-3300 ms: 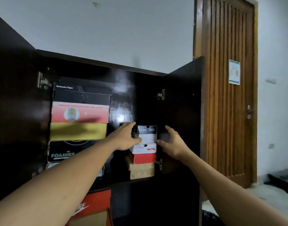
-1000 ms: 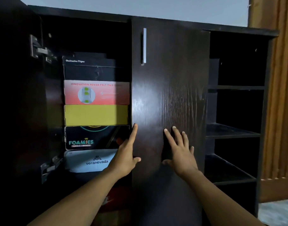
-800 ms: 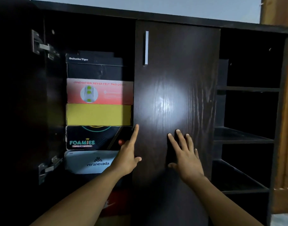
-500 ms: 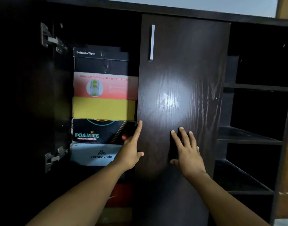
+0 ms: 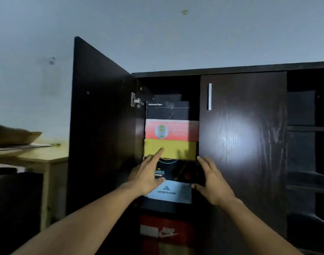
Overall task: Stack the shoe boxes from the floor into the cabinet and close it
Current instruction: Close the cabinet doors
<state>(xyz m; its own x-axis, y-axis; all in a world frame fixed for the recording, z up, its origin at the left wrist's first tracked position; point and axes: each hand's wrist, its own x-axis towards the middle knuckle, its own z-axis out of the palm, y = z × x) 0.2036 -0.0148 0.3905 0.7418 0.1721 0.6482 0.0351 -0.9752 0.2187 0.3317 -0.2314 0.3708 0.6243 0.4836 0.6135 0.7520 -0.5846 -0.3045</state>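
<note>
The dark cabinet [image 5: 231,68] has its right door [image 5: 244,144] shut and its left door [image 5: 100,126] swung open. Inside stands a stack of shoe boxes: a black box [image 5: 167,111] on top, a red-pink box [image 5: 172,130], a yellow box [image 5: 177,149], a black Foamies box [image 5: 177,171] and a white box [image 5: 171,192]. A red Nike box [image 5: 166,230] sits on the shelf below. My left hand [image 5: 148,173] is open in front of the stack, its forefinger over the yellow box. My right hand [image 5: 211,179] is open at the shut door's left edge.
Open dark shelves [image 5: 308,177] fill the cabinet's right side. To the left stands a light wooden table [image 5: 40,159] with a brown cardboard piece [image 5: 12,135] on it. A pale wall [image 5: 157,34] rises behind.
The view has swung left and the open left door has come into sight. My left hand moved left from the right door's edge to the box stack. My right hand slid to that door's left edge.
</note>
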